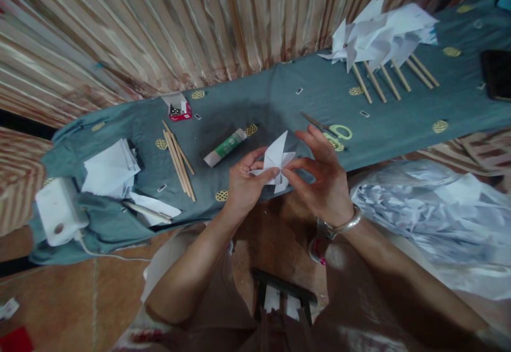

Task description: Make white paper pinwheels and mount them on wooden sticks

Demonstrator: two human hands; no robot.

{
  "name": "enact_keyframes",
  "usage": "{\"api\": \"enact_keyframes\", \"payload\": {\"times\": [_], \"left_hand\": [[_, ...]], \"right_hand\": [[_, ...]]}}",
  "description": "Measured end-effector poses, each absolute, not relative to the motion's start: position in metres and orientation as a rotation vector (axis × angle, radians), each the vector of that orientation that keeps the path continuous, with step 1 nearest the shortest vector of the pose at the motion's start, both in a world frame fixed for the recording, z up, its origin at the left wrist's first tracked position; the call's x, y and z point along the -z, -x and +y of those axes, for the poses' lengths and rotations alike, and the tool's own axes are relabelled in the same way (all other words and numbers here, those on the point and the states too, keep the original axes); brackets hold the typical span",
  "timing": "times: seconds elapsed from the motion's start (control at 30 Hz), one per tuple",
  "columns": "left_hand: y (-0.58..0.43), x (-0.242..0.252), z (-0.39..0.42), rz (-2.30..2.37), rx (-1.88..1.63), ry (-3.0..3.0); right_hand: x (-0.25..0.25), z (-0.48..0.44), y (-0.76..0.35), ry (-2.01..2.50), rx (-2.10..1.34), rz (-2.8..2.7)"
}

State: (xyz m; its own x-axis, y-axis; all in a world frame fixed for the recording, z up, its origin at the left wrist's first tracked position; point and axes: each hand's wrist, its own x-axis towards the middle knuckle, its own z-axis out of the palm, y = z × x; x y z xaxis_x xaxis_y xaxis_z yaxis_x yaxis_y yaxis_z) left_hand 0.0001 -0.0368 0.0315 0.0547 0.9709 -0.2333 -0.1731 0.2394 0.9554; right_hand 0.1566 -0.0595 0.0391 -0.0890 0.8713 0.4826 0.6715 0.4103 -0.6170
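A white folded paper pinwheel point(278, 161) is held between both hands just above the near edge of the teal cloth point(271, 101). My left hand point(244, 181) is closed, pinching the pinwheel's left side with thumb and fingers. My right hand point(322, 179) pinches its centre with thumb and forefinger, the other fingers raised; a silver bangle sits on that wrist. A glue stick point(225, 147) lies just left of the hands, and scissors with pale green handles point(332, 130) lie just beyond the right hand.
Finished white pinwheels on wooden sticks point(379, 38) lie at the far right. Loose wooden sticks point(179, 161), a red box of pins point(179, 109), a stack of white paper squares point(109, 170) and a white device point(58, 211) are on the left. A heap of paper scraps point(431, 208) lies right. A dark phone point(497, 74) sits at the right edge.
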Motion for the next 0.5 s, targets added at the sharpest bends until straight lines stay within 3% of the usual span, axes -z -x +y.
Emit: {"api": "enact_keyframes", "payload": {"times": [0.5], "left_hand": [[-0.0004, -0.0345, -0.0392, 1.151, -1.07, -0.911]], "right_hand": [[-0.0417, -0.0591, -0.1573, 1.348, -0.332, -1.827]]}}
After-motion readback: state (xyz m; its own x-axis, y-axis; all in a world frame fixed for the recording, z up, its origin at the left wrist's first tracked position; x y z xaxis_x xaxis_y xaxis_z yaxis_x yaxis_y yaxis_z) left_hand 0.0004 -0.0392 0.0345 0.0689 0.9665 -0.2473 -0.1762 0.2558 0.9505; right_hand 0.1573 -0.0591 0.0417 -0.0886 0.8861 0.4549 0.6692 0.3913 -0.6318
